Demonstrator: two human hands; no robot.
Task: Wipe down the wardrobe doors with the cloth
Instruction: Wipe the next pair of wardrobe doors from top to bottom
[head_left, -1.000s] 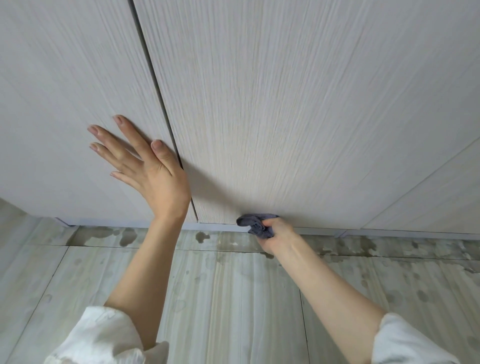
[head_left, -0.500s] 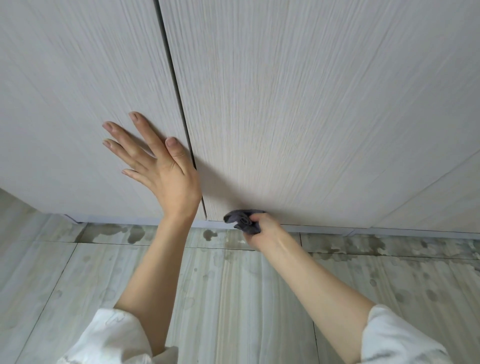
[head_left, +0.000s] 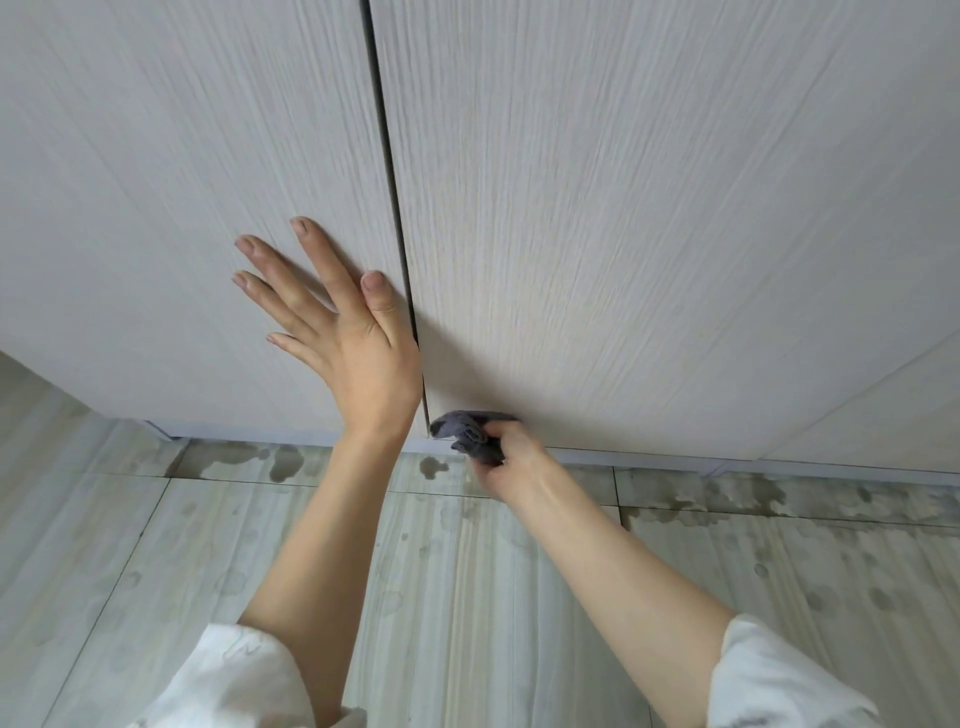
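closest to you, at 7 and 5 o'clock, your two white sleeves (head_left: 244, 680) are cut off by the bottom edge. under your arms is the pale tiled floor (head_left: 467, 597), with dark wet-looking spots near the wardrobe at 6 o'clock and out to 3 o'clock.

your right hand (head_left: 511, 462), just below the middle, is curled round a small dark grey cloth (head_left: 470, 434). you hold the cloth bunched up, so most of your fingers are hidden behind it and behind the back of your hand. the cloth touches the bottom edge of the right door (head_left: 649, 208), right beside the dark gap (head_left: 395, 208) between the doors. how much of the cloth is tucked inside your hand is hard to tell.

your left hand (head_left: 358, 338) is higher, at 9 o'clock from the cloth. its fingers are straight and spread, and it holds nothing. it looks pressed flat on the left door (head_left: 156, 182), thumb next to the gap.

the doors run off the top, so their upper parts are not seen. at 3 o'clock, another door line is faint.
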